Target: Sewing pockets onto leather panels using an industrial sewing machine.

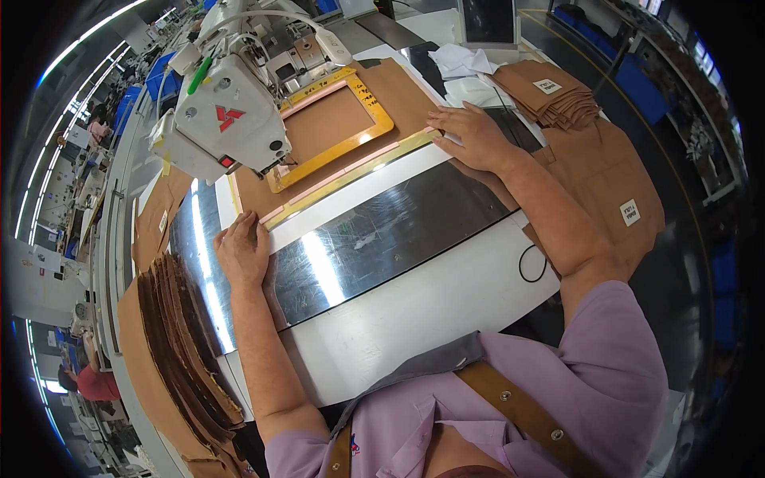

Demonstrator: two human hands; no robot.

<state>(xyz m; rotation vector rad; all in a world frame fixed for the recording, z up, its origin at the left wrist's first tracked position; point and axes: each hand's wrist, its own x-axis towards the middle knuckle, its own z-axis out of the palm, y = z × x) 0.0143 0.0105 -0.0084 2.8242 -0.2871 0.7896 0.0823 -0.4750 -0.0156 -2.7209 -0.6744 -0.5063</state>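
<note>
A brown fabric panel [402, 84] lies on a white template sheet [351, 197] under the sewing machine head [227, 119]. A yellow clamp frame [374, 134] presses on the panel around a rectangular middle. Along the near edge runs a yellow strip [351, 177] with pink pieces. My left hand [243, 251] rests at the strip's left end, fingers laid on the sheet's corner and thumb apart. At the right end, my right hand [472, 137] lies flat with fingers stretched over the panel's edge. Neither hand visibly holds anything; the undersides of both are hidden.
A shiny metal plate [398, 231] spans the bed before me, with a white table edge [374, 334] nearer. Stacked brown pieces [171, 342] hang at the left. More brown pieces [550, 92] pile up at the right, by white cloth [462, 62]. A dark screen [488, 22] stands behind.
</note>
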